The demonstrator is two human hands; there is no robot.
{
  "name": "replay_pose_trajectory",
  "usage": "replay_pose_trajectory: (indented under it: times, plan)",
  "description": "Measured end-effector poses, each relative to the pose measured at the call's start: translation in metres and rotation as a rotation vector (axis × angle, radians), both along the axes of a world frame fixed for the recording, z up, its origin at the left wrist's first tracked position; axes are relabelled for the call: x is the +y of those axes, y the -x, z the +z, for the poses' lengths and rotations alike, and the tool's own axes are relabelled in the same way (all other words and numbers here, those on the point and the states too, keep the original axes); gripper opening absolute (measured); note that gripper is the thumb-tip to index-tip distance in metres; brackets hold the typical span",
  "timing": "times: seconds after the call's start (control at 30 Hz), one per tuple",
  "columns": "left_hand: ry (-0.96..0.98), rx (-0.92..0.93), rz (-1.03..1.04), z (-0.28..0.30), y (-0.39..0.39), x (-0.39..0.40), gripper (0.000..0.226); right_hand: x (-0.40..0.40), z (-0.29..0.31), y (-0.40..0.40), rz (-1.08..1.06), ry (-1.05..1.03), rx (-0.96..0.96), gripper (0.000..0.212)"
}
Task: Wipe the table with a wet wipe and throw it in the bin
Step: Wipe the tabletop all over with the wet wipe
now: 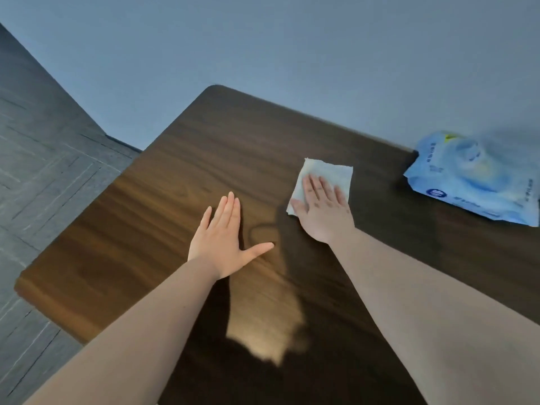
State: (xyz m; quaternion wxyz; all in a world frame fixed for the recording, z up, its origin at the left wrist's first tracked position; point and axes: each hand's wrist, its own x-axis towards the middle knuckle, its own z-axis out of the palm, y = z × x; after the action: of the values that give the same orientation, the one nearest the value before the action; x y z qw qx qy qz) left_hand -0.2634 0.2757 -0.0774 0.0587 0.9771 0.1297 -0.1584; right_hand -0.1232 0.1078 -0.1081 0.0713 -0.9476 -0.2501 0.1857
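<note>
Bench: a dark brown wood-grain bench (204, 159) with rounded corners stood against a plain grey-blue wall (292, 48); its near surface carried a glossy pale reflection.
Wipe: a white, slightly crumpled square wet wipe (330, 173) lay flat on the bench, towards the far right part of the top.
Right hand: the right hand (323, 210) lay palm down on the wipe, fingers spread and unclenched, pressing the sheet against the wood; the wipe's far edge and both far corners showed beyond the fingertips.
Left hand: the left hand (223, 239) rested flat and released on the bare wood, fingers together, thumb stretched towards the right, grasping nothing; it sat near the wipe, apart from it.
Packet: a light blue soft plastic packet of wipes (473, 179) lay at the right edge of the bench, well apart from both hands, blurred so its print was unreadable.
Floor: grey tiled floor (43, 171) showed to the left of the bench.
</note>
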Motion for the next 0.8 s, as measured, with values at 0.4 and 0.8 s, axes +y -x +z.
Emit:
replay_pose_trajectory:
  times: [0.4, 0.8]
  plan:
    - [0.056, 0.000, -0.508, -0.003, -0.077, -0.250, 0.099, -0.392, 0.008, 0.042, -0.629, 0.142, 0.030, 0.064]
    - [0.040, 0.054, -0.731, -0.011, -0.099, -0.441, 0.098, -0.591, 0.012, 0.102, -0.986, 0.187, 0.046, 0.066]
